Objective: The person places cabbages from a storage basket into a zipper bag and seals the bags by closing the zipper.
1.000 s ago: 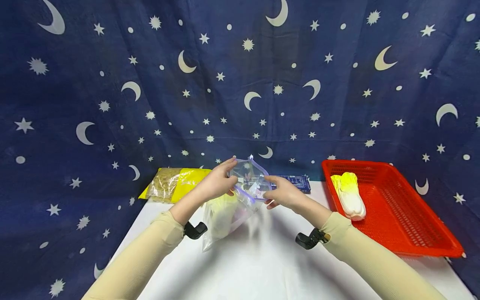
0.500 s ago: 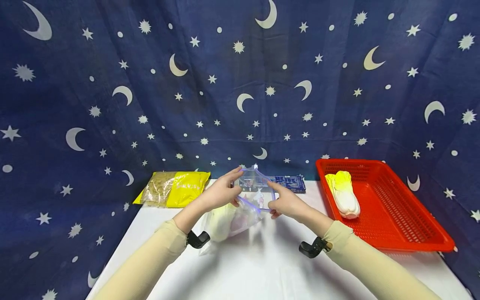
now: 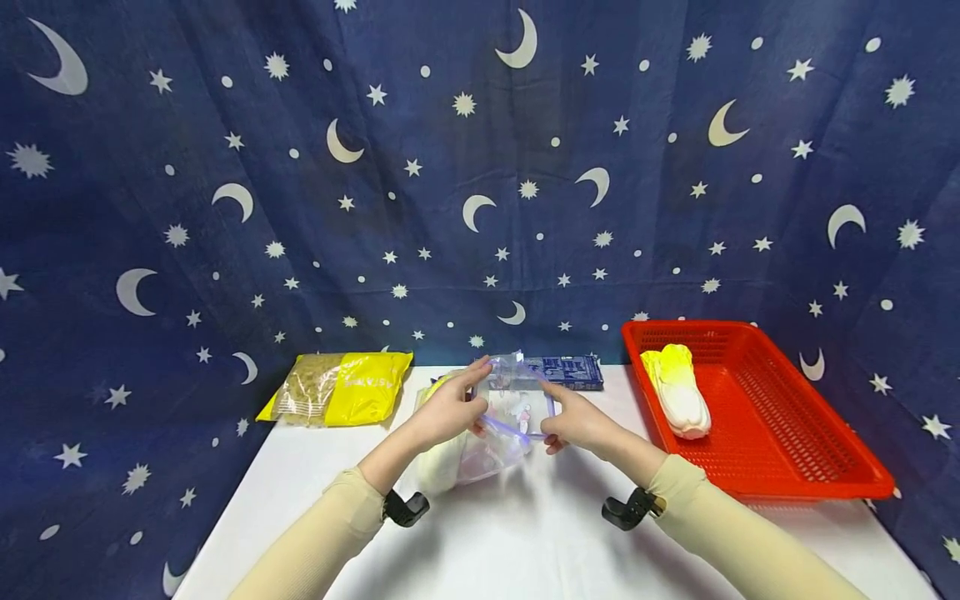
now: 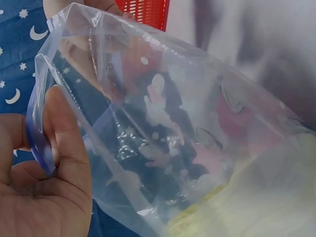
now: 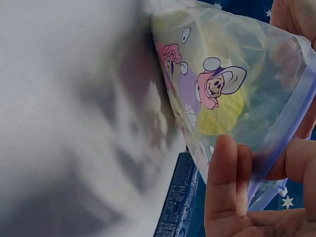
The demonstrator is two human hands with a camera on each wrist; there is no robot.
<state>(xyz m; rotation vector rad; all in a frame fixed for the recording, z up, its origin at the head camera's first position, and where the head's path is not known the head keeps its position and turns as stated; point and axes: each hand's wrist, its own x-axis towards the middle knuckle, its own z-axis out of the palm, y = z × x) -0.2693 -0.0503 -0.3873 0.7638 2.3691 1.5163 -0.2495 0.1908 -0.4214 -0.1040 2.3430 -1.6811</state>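
Plastic bag, pinching fingers (arms outstretched)

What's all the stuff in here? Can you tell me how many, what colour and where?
zip bag: one, clear with purple edges and cartoon prints, between the hands
cabbage-like thing: one, pale yellow and white, inside the bag
basket: one, red, right side of the table
napa cabbage: one, yellow and white, in the basket
packet: one, yellow with a clear window, back left of the table
printed box: one, blue, behind the bag
table: one, white, underneath
curtain: dark blue with pale moons and stars, behind
wrist devices: two, black, one per wrist
sleeves: two, beige, on the arms
left hand: one, pinching the bag
right hand: one, pinching the bag
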